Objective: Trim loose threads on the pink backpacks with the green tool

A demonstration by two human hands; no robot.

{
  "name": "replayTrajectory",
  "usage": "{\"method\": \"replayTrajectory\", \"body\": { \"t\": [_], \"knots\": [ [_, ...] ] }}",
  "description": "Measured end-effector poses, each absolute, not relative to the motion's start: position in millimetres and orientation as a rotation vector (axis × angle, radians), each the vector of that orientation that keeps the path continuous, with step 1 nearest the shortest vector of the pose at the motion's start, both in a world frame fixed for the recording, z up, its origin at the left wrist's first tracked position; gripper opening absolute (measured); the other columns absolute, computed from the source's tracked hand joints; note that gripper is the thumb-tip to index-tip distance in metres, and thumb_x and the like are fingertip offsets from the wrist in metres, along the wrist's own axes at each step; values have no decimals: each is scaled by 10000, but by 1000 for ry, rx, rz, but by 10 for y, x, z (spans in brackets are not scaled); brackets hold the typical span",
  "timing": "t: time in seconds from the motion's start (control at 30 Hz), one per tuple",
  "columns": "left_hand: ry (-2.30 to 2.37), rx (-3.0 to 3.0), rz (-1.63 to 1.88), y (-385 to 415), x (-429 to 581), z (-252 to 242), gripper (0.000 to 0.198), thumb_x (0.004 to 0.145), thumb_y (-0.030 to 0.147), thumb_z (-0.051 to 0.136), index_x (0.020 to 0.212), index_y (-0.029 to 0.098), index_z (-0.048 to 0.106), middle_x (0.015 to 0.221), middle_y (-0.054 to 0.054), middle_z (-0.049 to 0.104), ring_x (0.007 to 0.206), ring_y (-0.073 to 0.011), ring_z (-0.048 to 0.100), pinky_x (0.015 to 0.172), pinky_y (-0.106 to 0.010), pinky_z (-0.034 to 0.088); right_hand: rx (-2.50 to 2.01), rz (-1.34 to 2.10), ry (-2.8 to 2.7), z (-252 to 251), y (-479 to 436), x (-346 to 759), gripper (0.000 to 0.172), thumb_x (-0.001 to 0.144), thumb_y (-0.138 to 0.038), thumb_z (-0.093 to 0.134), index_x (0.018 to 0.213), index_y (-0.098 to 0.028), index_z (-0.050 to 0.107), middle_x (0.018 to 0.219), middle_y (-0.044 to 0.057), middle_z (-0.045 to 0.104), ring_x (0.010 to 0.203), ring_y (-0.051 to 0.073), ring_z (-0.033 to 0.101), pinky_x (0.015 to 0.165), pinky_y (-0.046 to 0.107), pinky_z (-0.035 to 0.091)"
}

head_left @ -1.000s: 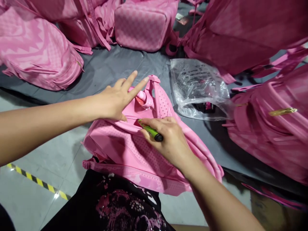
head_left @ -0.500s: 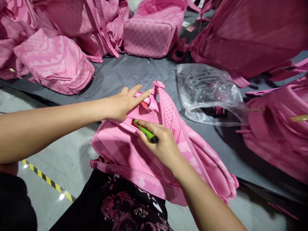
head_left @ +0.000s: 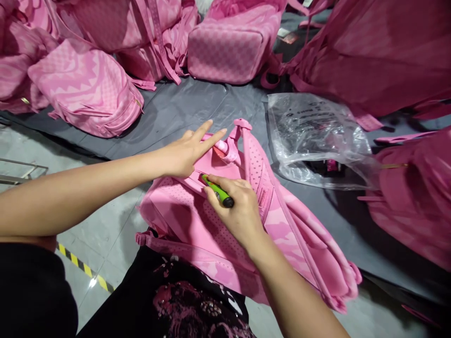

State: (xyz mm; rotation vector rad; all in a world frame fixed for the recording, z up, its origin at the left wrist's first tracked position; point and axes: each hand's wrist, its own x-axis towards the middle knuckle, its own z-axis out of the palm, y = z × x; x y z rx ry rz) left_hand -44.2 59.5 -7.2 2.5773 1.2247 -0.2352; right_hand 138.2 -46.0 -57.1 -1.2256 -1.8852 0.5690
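The right hand [head_left: 243, 206] grips a green tool [head_left: 219, 193] over a backpack [head_left: 204, 230]. The left hand [head_left: 183, 151] lies splayed at the tool's ten o'clock.

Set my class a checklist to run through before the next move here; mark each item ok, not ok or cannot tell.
1. Right hand gripping the green tool: ok.
2. Left hand on the pink backpack: ok.
3. Left hand apart from the tool: ok, though close.
4. Tool's tip clearly visible: cannot tell its form; too small.
5. Backpack fully on the table: not ok, overhangs the near edge.
6. Plastic bag clear of both hands: ok.
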Motion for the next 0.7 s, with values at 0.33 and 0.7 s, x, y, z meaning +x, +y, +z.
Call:
{"method": "replayTrajectory", "body": {
  "t": [0.33,0.7],
  "knots": [
    [1320,2511,-310,544,-336,-9,1109,754,-8,587,1610,319,-38,1689,-178,-85,1464,-391,322,1100,-444,414,-1235,639,-1914,-539,-448,1327,241,928,-239,630,1145,-178,716,1015,65,786,841,233,737,831,400,550],
    [1343,2473,-327,528,-296,49,1093,762,-7,628,1616,281,11,1685,-210,-62,1452,-405,364,1079,-459,444,-1233,794,-1838,-624,-298,1274,256,905,-306,601,1085,-185,737,993,72,787,848,264,742,803,414,578]
  ]
}}
